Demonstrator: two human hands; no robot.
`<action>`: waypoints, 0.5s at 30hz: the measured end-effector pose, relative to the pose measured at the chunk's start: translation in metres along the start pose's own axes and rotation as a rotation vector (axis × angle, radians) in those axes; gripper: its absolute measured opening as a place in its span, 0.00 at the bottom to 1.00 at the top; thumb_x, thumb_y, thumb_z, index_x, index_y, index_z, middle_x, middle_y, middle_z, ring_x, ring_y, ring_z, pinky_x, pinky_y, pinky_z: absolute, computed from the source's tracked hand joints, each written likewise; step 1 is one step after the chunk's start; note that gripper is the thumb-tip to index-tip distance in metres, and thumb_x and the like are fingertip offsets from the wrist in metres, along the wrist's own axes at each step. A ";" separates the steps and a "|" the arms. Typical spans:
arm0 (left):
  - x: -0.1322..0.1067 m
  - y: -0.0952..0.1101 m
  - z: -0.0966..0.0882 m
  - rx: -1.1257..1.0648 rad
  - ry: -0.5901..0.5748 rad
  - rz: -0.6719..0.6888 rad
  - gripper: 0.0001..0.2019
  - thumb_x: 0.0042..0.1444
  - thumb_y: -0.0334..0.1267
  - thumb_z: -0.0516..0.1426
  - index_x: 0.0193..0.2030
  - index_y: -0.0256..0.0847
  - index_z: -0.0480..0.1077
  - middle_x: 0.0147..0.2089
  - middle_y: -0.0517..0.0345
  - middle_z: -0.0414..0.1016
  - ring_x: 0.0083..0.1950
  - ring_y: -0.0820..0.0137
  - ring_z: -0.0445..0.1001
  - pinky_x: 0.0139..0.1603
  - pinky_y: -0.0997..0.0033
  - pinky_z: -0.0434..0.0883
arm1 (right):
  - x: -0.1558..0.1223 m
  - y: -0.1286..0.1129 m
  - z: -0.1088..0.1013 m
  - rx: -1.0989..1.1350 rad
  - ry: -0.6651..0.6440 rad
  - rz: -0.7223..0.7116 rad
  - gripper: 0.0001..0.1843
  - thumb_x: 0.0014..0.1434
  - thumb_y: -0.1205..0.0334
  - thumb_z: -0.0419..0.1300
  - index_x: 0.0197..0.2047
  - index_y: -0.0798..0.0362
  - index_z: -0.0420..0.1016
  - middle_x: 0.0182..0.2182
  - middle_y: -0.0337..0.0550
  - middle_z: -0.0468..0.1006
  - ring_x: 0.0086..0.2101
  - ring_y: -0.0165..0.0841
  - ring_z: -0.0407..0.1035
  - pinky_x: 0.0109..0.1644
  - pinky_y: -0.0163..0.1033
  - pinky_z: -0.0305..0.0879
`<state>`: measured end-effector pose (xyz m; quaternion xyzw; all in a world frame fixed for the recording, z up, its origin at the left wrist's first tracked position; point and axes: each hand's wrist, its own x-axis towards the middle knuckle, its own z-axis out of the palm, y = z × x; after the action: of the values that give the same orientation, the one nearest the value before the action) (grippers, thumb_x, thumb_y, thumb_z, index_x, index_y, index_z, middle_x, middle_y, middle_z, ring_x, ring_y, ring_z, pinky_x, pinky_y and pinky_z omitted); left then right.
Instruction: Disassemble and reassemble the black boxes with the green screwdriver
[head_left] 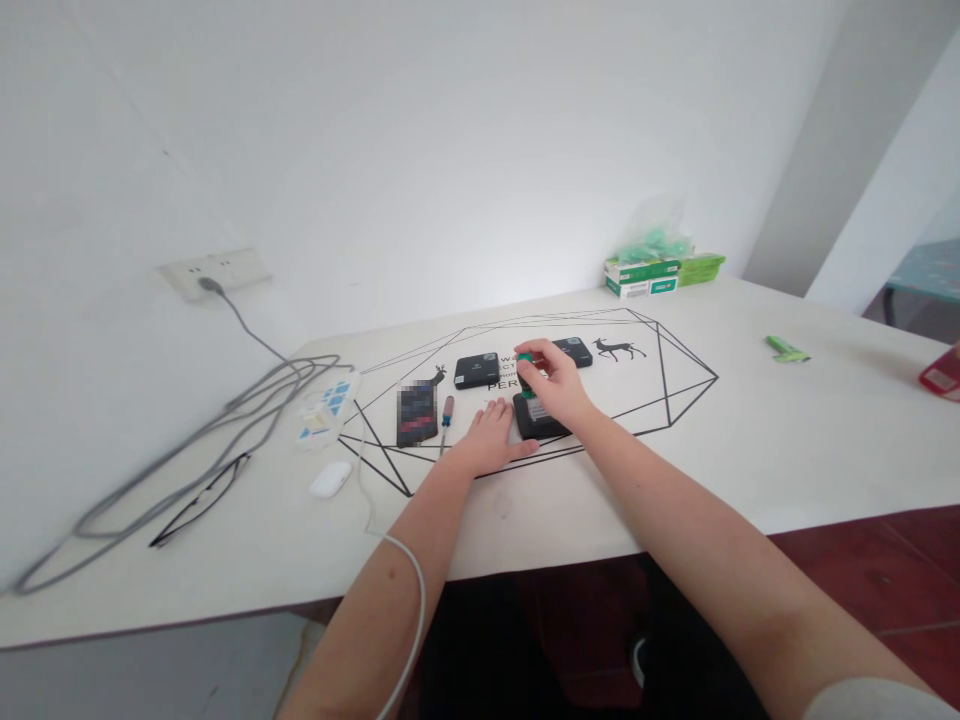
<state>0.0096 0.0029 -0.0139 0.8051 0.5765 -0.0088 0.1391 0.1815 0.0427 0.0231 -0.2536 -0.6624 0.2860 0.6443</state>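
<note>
Head view: our right hand (pixel 556 385) pinches the green driver (pixel 525 358) by its handle between thumb and fingers, upright over the near box (pixel 526 422). This grip presumably lets us steer the shaft straight; the tip is too small to tell. Our left hand (pixel 489 440) lies palm down, fingers partly spread, at the left side of the near box, thumb along its near edge, likely to brace it against turning. Whether it presses on the box, we cannot tell. The near box lies flat on the table (pixel 750 440), probably for firm support.

Count the items. Black boxes, three: the near box, plus the left box (pixel 477 370) and the right box (pixel 575 352) behind it. Drivers, two: the green one we grip, and the loose driver (pixel 448 410) left of our left hand, seemingly within easy reach. Phones, one (pixel 417 415), its screen blurred. White cases, one (pixel 331 480).
</note>
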 end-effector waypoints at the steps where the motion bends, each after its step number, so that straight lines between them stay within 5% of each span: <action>1: 0.000 0.000 0.000 -0.001 0.001 0.002 0.54 0.63 0.71 0.46 0.79 0.27 0.39 0.82 0.32 0.32 0.82 0.49 0.31 0.79 0.47 0.38 | 0.000 0.000 0.000 0.039 -0.006 0.026 0.10 0.64 0.56 0.61 0.47 0.47 0.77 0.39 0.41 0.81 0.39 0.35 0.74 0.45 0.43 0.72; 9: 0.001 -0.003 0.003 -0.034 0.037 0.031 0.53 0.62 0.71 0.49 0.79 0.31 0.42 0.81 0.32 0.35 0.82 0.48 0.33 0.78 0.45 0.40 | 0.000 -0.001 -0.001 0.052 -0.054 -0.001 0.13 0.70 0.55 0.53 0.43 0.47 0.78 0.44 0.43 0.83 0.48 0.38 0.75 0.58 0.50 0.70; 15: 0.002 -0.003 0.003 -0.025 0.032 0.020 0.52 0.63 0.70 0.49 0.79 0.30 0.42 0.81 0.33 0.34 0.82 0.48 0.34 0.78 0.47 0.40 | 0.001 0.000 0.000 -0.025 0.025 -0.129 0.13 0.71 0.55 0.53 0.41 0.46 0.77 0.42 0.45 0.79 0.47 0.39 0.74 0.57 0.50 0.70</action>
<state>0.0081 0.0048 -0.0180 0.8090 0.5707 0.0128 0.1402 0.1819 0.0433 0.0241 -0.2218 -0.6727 0.2323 0.6666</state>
